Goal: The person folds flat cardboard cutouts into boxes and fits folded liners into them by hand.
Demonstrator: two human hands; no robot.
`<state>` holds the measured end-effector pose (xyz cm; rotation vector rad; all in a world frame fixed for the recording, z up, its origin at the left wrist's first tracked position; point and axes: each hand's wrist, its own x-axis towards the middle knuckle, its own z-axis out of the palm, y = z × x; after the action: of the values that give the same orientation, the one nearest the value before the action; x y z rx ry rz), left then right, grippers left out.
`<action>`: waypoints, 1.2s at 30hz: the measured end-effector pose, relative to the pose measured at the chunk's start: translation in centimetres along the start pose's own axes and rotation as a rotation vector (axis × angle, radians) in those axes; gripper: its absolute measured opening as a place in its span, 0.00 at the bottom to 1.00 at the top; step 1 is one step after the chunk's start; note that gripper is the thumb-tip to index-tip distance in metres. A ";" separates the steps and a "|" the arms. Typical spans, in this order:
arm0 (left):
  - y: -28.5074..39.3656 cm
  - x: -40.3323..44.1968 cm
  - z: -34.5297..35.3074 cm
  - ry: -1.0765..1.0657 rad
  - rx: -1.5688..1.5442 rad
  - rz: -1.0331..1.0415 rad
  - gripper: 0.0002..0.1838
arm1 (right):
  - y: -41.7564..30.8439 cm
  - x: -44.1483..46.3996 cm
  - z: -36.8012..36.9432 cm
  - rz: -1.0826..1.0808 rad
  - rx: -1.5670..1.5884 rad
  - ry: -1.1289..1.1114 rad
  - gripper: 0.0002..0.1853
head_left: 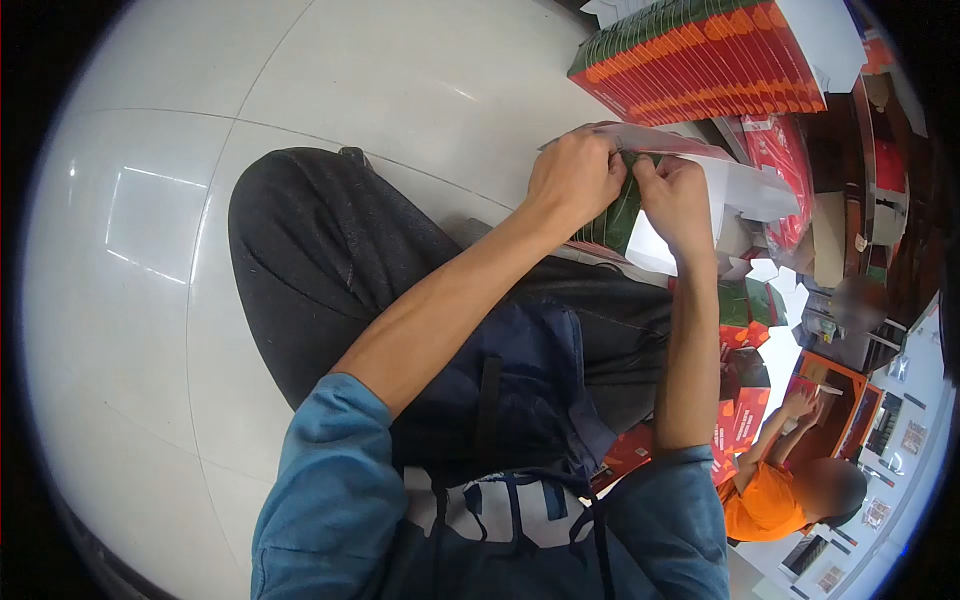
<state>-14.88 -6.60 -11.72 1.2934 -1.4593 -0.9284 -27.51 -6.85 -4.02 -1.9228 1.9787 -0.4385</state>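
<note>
Both of my hands meet at a green and white carton [618,215] held in front of my knees. My left hand [580,170] is closed on its upper edge, fingers curled beside a raised pale flap. Close to its right, my right hand [677,195] pinches the same edge with thumb and bent fingers. The carton's green side faces my left hand, and a white panel shows under my right hand. Part of the flap is hidden behind my fingers.
A long row of red and green cartons [700,70] stands on the tiled floor [150,200] at the top right. More red and green cartons [745,400] lie right of my right arm. Red plastic-wrapped material [780,170] lies beyond. A person in orange [765,505] sits at the lower right.
</note>
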 end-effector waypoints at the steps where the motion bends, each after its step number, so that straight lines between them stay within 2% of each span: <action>1: 0.0 0.1 0.0 0.002 -0.001 -0.003 0.09 | 0.1 0.0 0.2 -0.002 0.008 -0.006 0.20; 7: -1.1 -0.1 0.7 0.040 0.003 0.088 0.09 | 0.5 0.4 1.3 -0.004 -0.095 -0.025 0.20; 10: -1.0 -0.4 0.8 0.047 -0.071 0.092 0.10 | 1.3 0.3 2.4 -0.009 0.051 -0.025 0.23; 13: -0.7 -0.9 0.7 0.013 -0.105 0.068 0.11 | 1.1 -0.5 1.6 0.036 0.122 -0.122 0.26; 14: -0.7 -0.9 0.6 -0.001 -0.106 0.059 0.11 | 0.7 -0.7 1.1 0.124 0.168 -0.170 0.28; 17: -0.8 -1.1 0.9 0.009 -0.053 0.059 0.13 | 2.3 -0.5 2.1 -0.025 0.158 -0.074 0.28; 18: -0.9 -1.2 1.1 0.026 -0.027 0.073 0.14 | 1.7 -0.6 2.4 0.004 0.177 -0.107 0.28; 19: -1.1 -1.2 1.3 0.041 -0.003 0.093 0.15 | 2.6 -0.3 3.3 -0.123 0.121 -0.053 0.27; 21: -0.9 -1.4 1.5 0.020 0.009 0.098 0.17 | 3.6 0.2 3.9 -0.180 0.189 -0.046 0.27; 24: -0.5 -1.8 0.8 -0.039 0.018 0.104 0.20 | 2.7 -0.6 1.3 0.023 0.339 -0.158 0.25; 27: -0.6 -2.3 1.1 -0.068 0.044 0.194 0.22 | 3.1 -4.4 -4.7 -0.027 0.144 0.145 0.22; 28: -0.6 -2.4 1.1 -0.086 0.055 0.191 0.23 | 3.9 -6.2 -7.4 -0.108 0.070 0.310 0.18; 30: -0.5 -2.2 1.1 -0.111 0.034 0.166 0.24 | 6.5 -9.9 -13.4 0.089 -0.149 0.501 0.15; 31: -0.4 -2.1 1.2 -0.116 0.033 0.147 0.24 | 9.1 -11.7 -16.5 0.132 -0.164 0.528 0.16; 33: -0.1 -2.1 1.2 -0.137 -0.020 0.108 0.24 | 13.2 -16.3 -22.1 0.251 -0.461 0.459 0.25; 35: -0.1 -2.1 1.3 -0.135 -0.034 0.107 0.24 | 17.9 -21.8 -25.0 0.415 -0.664 0.193 0.30; 36: -0.5 -2.1 1.4 -0.127 -0.023 0.125 0.24 | 19.1 -22.9 -26.4 0.531 -0.439 -0.117 0.26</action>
<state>-16.14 -4.68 -12.87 1.1298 -1.6036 -0.9554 -55.97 16.20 11.68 -1.4843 2.5323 0.2620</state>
